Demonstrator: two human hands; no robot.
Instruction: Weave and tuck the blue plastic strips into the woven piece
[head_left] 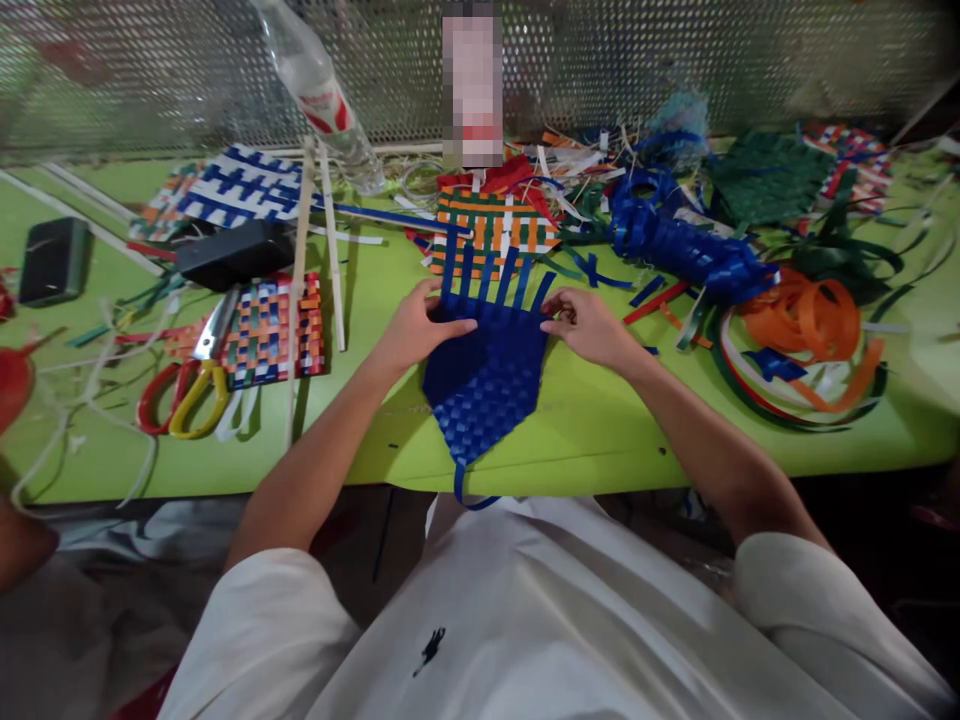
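A blue woven strap piece (487, 390) lies in front of me on the table, with several loose strip ends pointing away from me along its far edge. Its near end tapers to a point, where one thin blue strap (460, 485) curls over the table edge. My left hand (421, 325) grips the upper left corner, thumb flat on top of the weave. At the upper right corner, my right hand (589, 325) pinches the edge beside the last loose strip, its fingertips closed. Just beyond lies an orange, green and white woven mat (491, 228).
Scissors (196, 370) with red and yellow handles rest on the left near a checked woven piece (259, 335) and a black box (236, 252). A glass bottle (322, 95) stands behind. Blue strap bundles (690, 245) and orange coils (806, 315) lie right. Mesh (600, 70) backs the green table (630, 430).
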